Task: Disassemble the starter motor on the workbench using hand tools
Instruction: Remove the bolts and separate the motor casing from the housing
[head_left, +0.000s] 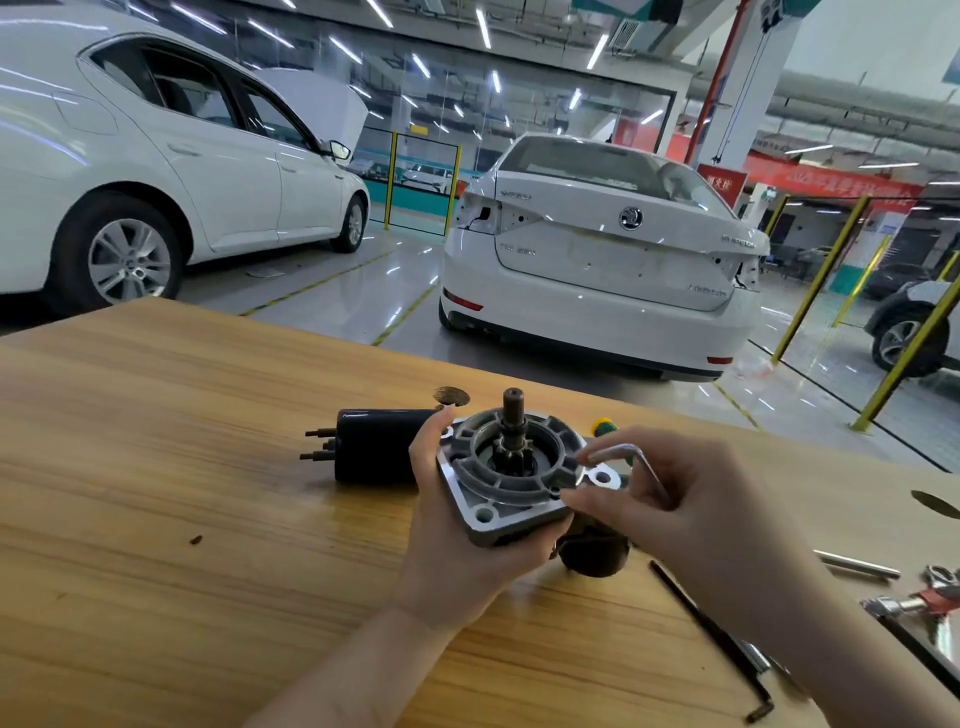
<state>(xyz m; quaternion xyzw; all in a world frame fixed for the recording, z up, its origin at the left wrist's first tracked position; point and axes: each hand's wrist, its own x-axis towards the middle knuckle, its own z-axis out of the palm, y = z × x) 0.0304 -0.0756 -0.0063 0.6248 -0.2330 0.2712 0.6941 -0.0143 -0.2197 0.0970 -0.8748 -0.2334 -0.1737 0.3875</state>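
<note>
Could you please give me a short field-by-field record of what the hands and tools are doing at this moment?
Left hand: left hand grips the aluminium housing from below
Housing: held above the workbench, gear shaft pointing up
Right hand: right hand pinches a silver hex key at the housing's right edge
Bench, left: black cylinder lying on its side
Bench, right: black hex key
Behind housing: green-handled screwdriver
</note>
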